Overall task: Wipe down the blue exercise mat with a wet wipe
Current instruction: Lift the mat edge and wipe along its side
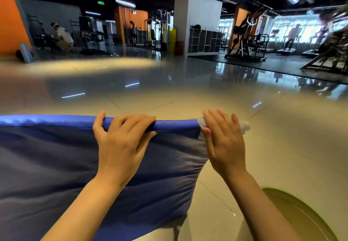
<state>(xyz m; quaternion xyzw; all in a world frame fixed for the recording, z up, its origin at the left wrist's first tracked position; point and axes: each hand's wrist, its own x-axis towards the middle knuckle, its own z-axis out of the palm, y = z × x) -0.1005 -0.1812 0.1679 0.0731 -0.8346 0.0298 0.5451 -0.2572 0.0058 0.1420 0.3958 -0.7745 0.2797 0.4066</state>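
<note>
the floor (pixel 188 94) was glossy pale tile with thin grout lines, mirroring the ceiling lights. the blue mat (pixel 56 165) lay on it from about 9 o'clock down to 6 o'clock, its far edge raised. a green, rounded thing (pixel 301 216), blurred, sat at 5 o'clock. a dark floor mat (pixel 273 65) covered the tile at 2 o'clock, with gym machines (pixel 244 39) standing on it. a pale upright item (pixel 26 52) stood at 10 o'clock by the orange wall (pixel 9 24).

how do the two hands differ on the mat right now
The left hand curls its fingers over the blue mat's far edge, gripping it; the right hand lies flat, fingers straight, pressing a wet wipe at the corner. Both touch the same far edge.
</note>
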